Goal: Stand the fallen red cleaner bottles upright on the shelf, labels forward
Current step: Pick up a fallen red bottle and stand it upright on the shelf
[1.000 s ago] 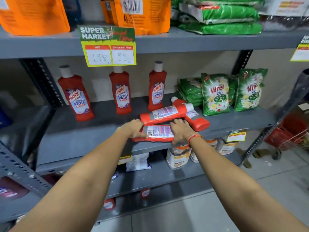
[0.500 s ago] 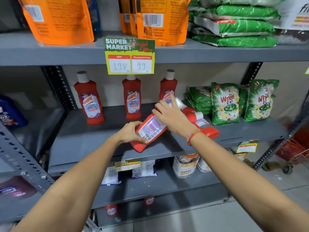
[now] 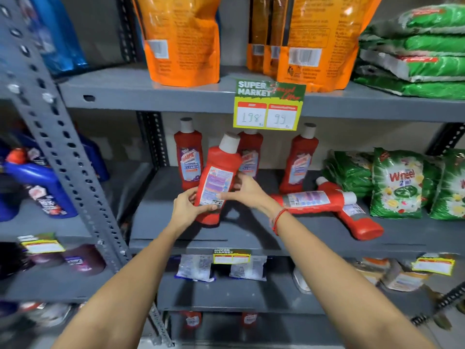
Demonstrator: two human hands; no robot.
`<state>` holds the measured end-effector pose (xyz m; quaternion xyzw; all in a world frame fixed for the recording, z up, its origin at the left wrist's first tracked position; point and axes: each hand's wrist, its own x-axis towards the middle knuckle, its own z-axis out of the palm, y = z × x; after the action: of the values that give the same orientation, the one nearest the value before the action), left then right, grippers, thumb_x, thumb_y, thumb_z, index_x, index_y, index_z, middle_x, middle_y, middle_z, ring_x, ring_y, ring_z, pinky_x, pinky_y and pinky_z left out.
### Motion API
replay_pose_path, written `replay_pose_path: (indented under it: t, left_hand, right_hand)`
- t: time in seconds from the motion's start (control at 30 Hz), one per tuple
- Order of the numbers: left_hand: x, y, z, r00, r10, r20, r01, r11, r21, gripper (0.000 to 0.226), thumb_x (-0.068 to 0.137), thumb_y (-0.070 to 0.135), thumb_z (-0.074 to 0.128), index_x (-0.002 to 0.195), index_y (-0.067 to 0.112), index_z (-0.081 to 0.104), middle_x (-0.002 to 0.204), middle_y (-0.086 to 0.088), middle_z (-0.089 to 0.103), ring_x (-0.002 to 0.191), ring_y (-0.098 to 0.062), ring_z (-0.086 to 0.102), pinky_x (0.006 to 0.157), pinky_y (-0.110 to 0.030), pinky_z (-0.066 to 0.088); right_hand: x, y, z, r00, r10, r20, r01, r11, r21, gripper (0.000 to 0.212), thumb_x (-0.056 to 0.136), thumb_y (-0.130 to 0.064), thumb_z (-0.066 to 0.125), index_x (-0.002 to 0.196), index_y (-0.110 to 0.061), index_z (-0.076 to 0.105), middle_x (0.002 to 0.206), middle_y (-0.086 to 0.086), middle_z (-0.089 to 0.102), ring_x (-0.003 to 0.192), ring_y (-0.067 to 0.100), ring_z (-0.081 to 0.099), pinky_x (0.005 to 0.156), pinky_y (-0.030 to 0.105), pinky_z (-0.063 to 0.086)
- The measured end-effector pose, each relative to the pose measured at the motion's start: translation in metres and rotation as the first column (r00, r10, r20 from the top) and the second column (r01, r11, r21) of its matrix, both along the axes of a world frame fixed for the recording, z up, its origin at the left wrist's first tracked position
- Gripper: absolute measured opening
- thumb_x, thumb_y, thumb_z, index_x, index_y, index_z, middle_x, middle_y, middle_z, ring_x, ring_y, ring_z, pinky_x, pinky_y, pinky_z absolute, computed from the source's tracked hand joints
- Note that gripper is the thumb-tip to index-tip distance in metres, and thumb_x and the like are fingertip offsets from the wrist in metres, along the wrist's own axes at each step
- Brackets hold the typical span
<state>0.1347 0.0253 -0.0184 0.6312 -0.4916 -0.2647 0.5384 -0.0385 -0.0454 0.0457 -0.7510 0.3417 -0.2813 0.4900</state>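
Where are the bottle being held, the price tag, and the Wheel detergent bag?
held red bottle (image 3: 216,182): head view, on its back label.
price tag (image 3: 268,107): head view, on its middle.
Wheel detergent bag (image 3: 397,182): head view, on its printed front.

Glossy red plastic bottle (image 3: 216,177), paper label, on matt grey painted metal shelf (image 3: 302,238).

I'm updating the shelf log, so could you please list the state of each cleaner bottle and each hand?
Held red bottle: nearly upright, tilted, back label facing the camera.
Three rear bottles: upright, labels forward.
Two fallen bottles: lying crossed.
Left hand: gripping the held bottle.
Right hand: gripping it too.
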Motion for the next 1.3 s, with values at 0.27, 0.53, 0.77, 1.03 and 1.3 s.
replay_pose_path:
  t: [0.27,0.53,0.77,1.03,1.3]
  left_hand:
    - [0.039,0.012,-0.014,0.991,0.073,-0.113,-0.074,0.997,-0.006,0.051,0.052,0.010,0.088,0.098,0.021,0.066,0.095,0.002,0.073,0.086,-0.003,0.069,0.072,-0.012,0.054]
    - [0.054,0.011,-0.031,0.985,0.110,-0.131,-0.106,0.994,0.035,0.056,0.059,0.006,0.085,0.108,0.011,0.058,0.102,-0.008,0.070,0.093,-0.014,0.068,0.084,-0.025,0.055]
    - [-0.004,0.016,-0.055,0.860,0.504,-0.081,-0.508,0.859,-0.057,0.054,0.068,0.020,0.080,0.113,0.011,0.052,0.103,-0.004,0.049,0.094,-0.019,0.054,0.088,-0.039,0.050]
    - [-0.014,0.003,-0.050,0.866,0.499,-0.035,-0.499,0.866,0.006,0.061,0.066,0.026,0.078,0.120,0.013,0.052,0.106,-0.006,0.053,0.090,-0.012,0.050,0.078,-0.027,0.041]
    - [0.034,0.002,-0.050,0.968,0.201,0.148,-0.203,0.979,-0.003,0.045,0.070,0.011,0.077,0.113,0.010,0.063,0.099,-0.009,0.057,0.082,-0.008,0.060,0.077,-0.004,0.044]
  right_hand:
    - [0.062,-0.005,-0.006,1.000,-0.006,-0.024,0.004,0.995,-0.096,0.046,0.069,-0.015,0.082,0.108,-0.003,0.061,0.112,0.015,0.070,0.097,0.018,0.068,0.088,0.030,0.055]
    - [0.091,-0.001,-0.025,0.997,-0.038,-0.066,0.026,0.984,-0.174,0.042,0.070,-0.020,0.081,0.105,-0.007,0.061,0.108,0.014,0.072,0.094,0.020,0.069,0.090,0.041,0.055]
    - [0.097,0.005,-0.027,0.973,-0.215,-0.083,0.181,0.936,-0.303,0.046,0.069,-0.031,0.081,0.102,-0.005,0.062,0.102,0.015,0.073,0.094,0.028,0.070,0.086,0.043,0.055]
    - [0.100,0.018,-0.024,0.945,-0.321,-0.069,0.277,0.893,-0.355,0.043,0.067,-0.039,0.080,0.089,-0.006,0.064,0.090,0.013,0.074,0.084,0.029,0.070,0.073,0.034,0.057]
    - [0.078,-0.012,-0.028,1.000,-0.006,-0.029,0.004,0.998,-0.062,0.043,0.069,-0.027,0.082,0.105,-0.010,0.066,0.096,0.006,0.071,0.078,0.005,0.066,0.081,0.026,0.053]
